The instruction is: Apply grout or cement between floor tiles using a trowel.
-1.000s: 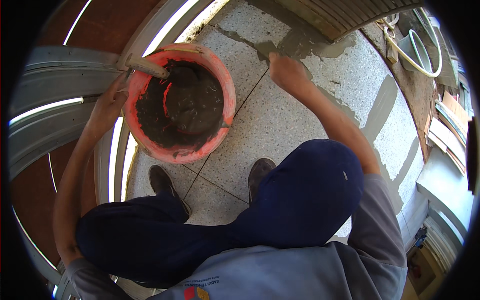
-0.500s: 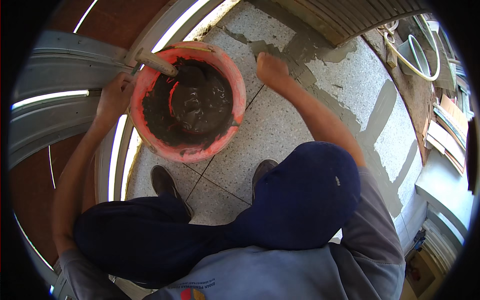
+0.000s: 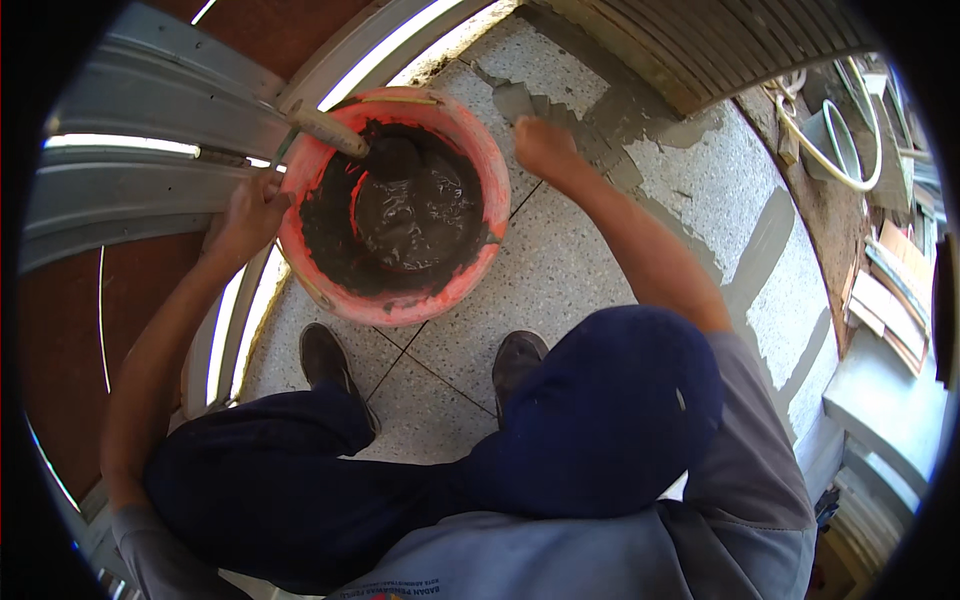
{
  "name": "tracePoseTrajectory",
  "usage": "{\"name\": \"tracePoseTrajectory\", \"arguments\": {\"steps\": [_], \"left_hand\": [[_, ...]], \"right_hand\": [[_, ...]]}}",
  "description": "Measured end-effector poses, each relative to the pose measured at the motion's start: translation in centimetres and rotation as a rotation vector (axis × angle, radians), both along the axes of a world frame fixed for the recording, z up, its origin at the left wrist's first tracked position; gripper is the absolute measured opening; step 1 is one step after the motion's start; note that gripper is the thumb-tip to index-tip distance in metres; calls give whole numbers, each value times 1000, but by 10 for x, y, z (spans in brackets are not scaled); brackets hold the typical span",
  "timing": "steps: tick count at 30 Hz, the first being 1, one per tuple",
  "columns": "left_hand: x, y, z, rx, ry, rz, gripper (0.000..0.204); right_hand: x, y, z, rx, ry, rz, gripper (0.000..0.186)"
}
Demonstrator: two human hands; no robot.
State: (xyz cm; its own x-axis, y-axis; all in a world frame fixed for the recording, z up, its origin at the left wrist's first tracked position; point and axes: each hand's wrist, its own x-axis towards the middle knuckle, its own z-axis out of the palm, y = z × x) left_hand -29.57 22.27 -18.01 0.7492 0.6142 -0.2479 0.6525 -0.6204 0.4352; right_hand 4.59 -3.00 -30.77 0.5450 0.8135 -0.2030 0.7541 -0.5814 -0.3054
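A red bucket (image 3: 487, 217) of wet grey mortar stands on the speckled tiled floor (image 3: 440, 385), a wooden-handled tool (image 3: 330, 130) resting inside across its rim. My left hand (image 3: 255, 210) has its fingers curled at the bucket's left rim, holding it. My right hand (image 3: 545, 150) is closed on something I cannot make out, low over a grey mortar smear (image 3: 620, 165) right of the bucket. My two shoes (image 3: 330, 370) are on the tiles below the bucket, between my bent knees.
Metal panels (image 3: 150, 90) and frame rails line the left. A slatted wooden piece (image 3: 760, 45) borders the top right. At the right are a grey pail (image 3: 830, 145) with a pale hose, and stacked board offcuts (image 3: 890, 300) by a white ledge (image 3: 880, 390).
My right hand has moved leftward along the mortar smear toward the bucket. The bucket appears further right, as the view has shifted a little; my left hand stays at its rim.
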Motion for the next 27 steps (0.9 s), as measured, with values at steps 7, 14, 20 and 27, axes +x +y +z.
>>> {"name": "tracePoseTrajectory", "arguments": {"steps": [7,14,20,27], "left_hand": [[-33,-8,11,-224,189,147,27],[-21,-28,54,-420,219,201,30],[-33,-21,63,-341,83,242,31],[-25,3,75,-366,-8,385,30]], "right_hand": [[40,17,18,-107,5,119,29],[46,5,3,-139,-56,153,29],[64,47,26,4,28,174,30],[39,86,-9,27,-101,104,29]]}}
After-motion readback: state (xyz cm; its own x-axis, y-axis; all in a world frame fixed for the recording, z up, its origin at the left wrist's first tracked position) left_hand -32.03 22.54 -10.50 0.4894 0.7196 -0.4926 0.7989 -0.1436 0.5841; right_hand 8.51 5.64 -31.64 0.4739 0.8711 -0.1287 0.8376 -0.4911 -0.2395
